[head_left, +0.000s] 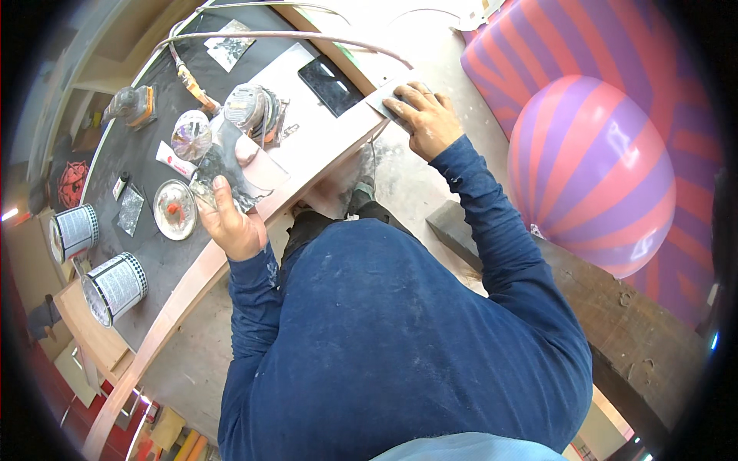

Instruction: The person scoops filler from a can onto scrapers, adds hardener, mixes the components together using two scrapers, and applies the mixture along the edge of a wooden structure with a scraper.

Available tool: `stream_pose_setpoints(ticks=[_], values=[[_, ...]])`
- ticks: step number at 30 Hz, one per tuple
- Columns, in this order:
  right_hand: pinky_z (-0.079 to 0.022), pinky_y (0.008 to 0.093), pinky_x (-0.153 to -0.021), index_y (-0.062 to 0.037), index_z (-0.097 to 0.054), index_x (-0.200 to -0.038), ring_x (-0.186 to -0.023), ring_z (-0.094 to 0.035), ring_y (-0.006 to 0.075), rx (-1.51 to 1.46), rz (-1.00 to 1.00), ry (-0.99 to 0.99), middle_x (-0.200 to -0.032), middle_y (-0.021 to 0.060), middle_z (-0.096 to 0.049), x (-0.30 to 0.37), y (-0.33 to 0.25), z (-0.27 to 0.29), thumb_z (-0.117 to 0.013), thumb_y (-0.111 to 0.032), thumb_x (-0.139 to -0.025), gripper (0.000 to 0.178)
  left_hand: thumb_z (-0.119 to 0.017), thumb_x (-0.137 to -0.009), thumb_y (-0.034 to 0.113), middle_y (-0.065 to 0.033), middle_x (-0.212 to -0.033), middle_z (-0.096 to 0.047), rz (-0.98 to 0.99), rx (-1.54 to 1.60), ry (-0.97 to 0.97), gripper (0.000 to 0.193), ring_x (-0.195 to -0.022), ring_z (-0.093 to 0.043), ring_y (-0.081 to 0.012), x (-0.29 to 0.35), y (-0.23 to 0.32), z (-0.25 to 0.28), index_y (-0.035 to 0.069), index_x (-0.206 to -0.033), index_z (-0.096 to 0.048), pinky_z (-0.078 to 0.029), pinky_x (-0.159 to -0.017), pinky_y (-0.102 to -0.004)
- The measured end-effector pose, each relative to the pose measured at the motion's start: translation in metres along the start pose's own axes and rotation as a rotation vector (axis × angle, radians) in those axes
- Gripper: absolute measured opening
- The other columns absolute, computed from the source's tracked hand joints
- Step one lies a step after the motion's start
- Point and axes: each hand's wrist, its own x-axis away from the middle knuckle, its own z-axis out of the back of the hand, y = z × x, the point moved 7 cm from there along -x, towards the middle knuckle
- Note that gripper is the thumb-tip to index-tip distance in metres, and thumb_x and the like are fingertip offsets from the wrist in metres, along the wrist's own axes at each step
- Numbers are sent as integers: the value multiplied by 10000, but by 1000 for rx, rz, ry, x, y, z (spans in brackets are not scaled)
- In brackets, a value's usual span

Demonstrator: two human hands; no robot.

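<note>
My left hand [234, 229] grips a smeared, flat mixing plate [222, 170], thumb on top. A lump of pink filler [246, 150] sits on the plate. To the right, my right hand [429, 123] presses a flat, pale spreader [389, 98] near the corner of a long, light-coloured workpiece edge [338, 156]. Its fingers lie bent over the spreader, hiding part of it. Just left of that hand, a black phone [330, 83] rests on a white sheet. Beyond the plate stands a dusty sander [252, 107], close to a round, streaked container [191, 135].
Two tins [115, 287] lie or stand at the left, near a round lid [175, 209] and a white tube [176, 160]. A hose [292, 35] crosses the dark table. At right are a striped balloon-like form [592, 177] and a wooden beam [584, 300].
</note>
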Motion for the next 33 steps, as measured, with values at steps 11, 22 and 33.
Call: stream_pose_setpoints(ticks=[11, 22, 33], values=[[-400, 450, -968, -181, -620, -1238, -1264, -502, 246, 30, -41, -88, -1268, 45, -578, 17, -6, 24, -625, -34, -809, 453, -525, -971, 31, -128, -1205, -610, 38, 80, -7, 320, -1071, -601, -196, 4, -5, 5, -47, -1282, -514, -491, -954, -335], [-389, 438, -976, -185, -615, -1254, -1287, -485, 249, 21, -3, -29, -1299, 52, -567, -2, 6, 4, -597, -5, -787, 500, -532, -972, 39, -128, -1201, -614, 51, 76, -24, 309, -1071, -605, -194, 5, -4, 2, -40, -1271, -520, -495, -946, -334], [-433, 437, -924, -117, -653, -1189, -1172, -555, 281, -197, -96, -89, -1219, 92, -605, 36, -10, 40, -574, 51, -803, 429, -490, -993, 52, -141, -1249, -592, 130, 120, -123, 341, -1118, -614, -230, 11, -7, -22, -20, -1326, -469, -522, -956, -371]])
